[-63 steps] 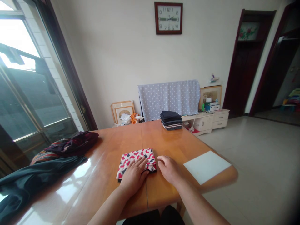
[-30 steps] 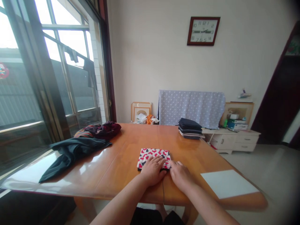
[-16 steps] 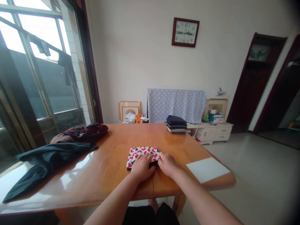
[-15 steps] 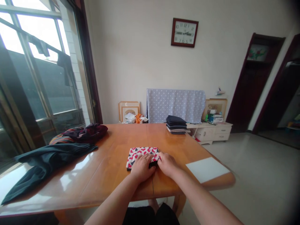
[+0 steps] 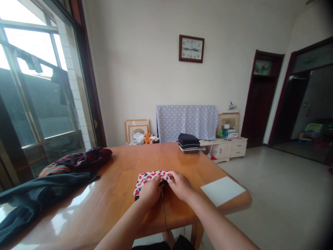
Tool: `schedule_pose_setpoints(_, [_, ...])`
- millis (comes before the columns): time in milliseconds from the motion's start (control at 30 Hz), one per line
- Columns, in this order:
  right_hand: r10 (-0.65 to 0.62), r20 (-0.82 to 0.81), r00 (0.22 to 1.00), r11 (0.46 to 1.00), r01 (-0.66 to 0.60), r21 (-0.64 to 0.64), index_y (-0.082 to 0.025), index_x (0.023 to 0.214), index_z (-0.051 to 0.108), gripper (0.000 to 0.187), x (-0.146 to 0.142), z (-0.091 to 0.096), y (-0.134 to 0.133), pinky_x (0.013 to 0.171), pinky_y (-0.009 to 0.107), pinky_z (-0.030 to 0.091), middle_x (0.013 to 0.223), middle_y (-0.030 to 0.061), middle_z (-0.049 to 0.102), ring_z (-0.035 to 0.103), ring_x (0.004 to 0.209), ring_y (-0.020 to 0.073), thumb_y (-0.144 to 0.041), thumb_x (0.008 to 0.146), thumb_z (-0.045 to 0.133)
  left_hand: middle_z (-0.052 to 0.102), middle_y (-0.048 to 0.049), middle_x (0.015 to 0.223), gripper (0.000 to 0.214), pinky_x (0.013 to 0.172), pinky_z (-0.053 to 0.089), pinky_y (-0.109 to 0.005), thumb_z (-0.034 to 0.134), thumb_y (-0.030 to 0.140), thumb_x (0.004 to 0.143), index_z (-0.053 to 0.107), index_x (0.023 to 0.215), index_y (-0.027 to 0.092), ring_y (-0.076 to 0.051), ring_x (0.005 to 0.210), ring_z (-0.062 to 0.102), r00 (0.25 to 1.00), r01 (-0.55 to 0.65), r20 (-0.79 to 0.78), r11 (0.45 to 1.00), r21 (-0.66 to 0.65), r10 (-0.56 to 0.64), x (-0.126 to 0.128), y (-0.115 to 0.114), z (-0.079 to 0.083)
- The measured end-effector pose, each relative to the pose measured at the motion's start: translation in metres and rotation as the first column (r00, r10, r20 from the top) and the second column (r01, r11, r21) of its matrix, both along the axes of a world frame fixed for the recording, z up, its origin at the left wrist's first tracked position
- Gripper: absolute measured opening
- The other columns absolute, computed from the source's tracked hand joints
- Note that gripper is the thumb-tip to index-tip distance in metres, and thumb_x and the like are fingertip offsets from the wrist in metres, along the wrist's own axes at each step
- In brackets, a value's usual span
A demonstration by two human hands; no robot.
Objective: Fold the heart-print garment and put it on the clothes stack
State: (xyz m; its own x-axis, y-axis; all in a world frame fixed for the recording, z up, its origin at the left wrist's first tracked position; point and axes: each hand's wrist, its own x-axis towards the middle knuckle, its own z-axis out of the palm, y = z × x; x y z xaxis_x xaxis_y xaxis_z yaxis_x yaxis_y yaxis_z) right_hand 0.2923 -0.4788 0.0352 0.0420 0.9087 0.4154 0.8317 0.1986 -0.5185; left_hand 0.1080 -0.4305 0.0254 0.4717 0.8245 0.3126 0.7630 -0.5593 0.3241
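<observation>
On the wooden table (image 5: 125, 208) in front of me lies a folded heart-print cloth (image 5: 144, 178), white with red and black hearts. A black part shows along its underside. My left hand (image 5: 151, 191) grips the cloth's near edge, thumb close to the black part. At the right end, my right hand (image 5: 180, 185) pinches a bunched corner of the cloth between thumb and fingers. The fingertips of both hands are partly hidden by the fabric.
Dark green clothing (image 5: 49, 194) and a maroon, striped heap (image 5: 88, 158) lie on the left. A stack of folded dark clothes (image 5: 189, 143) stands at the far edge. A white sheet (image 5: 223, 190) lies on the right corner.
My left hand has gone from lying flat on the cloth to gripping its near edge. The cloth's right side looks more lifted and bunched. The camera view has shifted.
</observation>
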Motion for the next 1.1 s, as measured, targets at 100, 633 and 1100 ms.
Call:
schedule_pose_setpoints(100, [-0.024, -0.320, 0.947, 0.993, 0.059, 0.102, -0.022, 0.139, 0.054, 0.053, 0.010, -0.004, 0.000, 0.109, 0.039, 0.043, 0.140, 0.0120, 0.061, 0.056, 0.130, 0.0258, -0.051, 0.094, 0.054, 0.076, -0.0066, 0.100, 0.026, 0.087, 0.049, -0.037, 0.051, 0.043, 0.095, 0.066, 0.106, 0.024, -0.029, 0.101, 0.069, 0.968, 0.032, 0.250, 0.989, -0.146, 0.006, -0.003, 0.003, 0.030])
schedule_pose_setpoints(633, [0.210, -0.947, 0.243, 0.833, -0.552, 0.043, -0.028, 0.153, 0.041, 0.090, -0.012, 0.029, -0.058, 0.102, 0.051, 0.048, 0.141, 0.0115, 0.062, 0.062, 0.125, 0.0294, -0.078, 0.091, 0.001, 0.075, -0.0112, 0.113, 0.049, 0.096, 0.056, -0.049, 0.063, 0.050, 0.090, 0.057, 0.130, 0.022, -0.030, 0.102, 0.074, 0.417, 0.708, 0.756, 0.340, -0.618, 0.505, -0.030, -0.038, 0.078])
schedule_pose_setpoints(1100, [0.109, -0.993, -0.047, 0.803, -0.585, 0.116, -0.024, 0.135, 0.059, 0.070, 0.015, 0.016, -0.063, 0.103, 0.046, 0.048, 0.132, 0.0108, 0.068, 0.061, 0.125, 0.0296, -0.076, 0.090, 0.044, 0.073, -0.0140, 0.117, 0.051, 0.097, 0.054, -0.049, 0.072, 0.038, 0.088, 0.056, 0.133, 0.022, -0.030, 0.099, 0.074, 0.397, 0.782, 0.784, 0.272, -0.561, 0.477, -0.042, -0.047, 0.068])
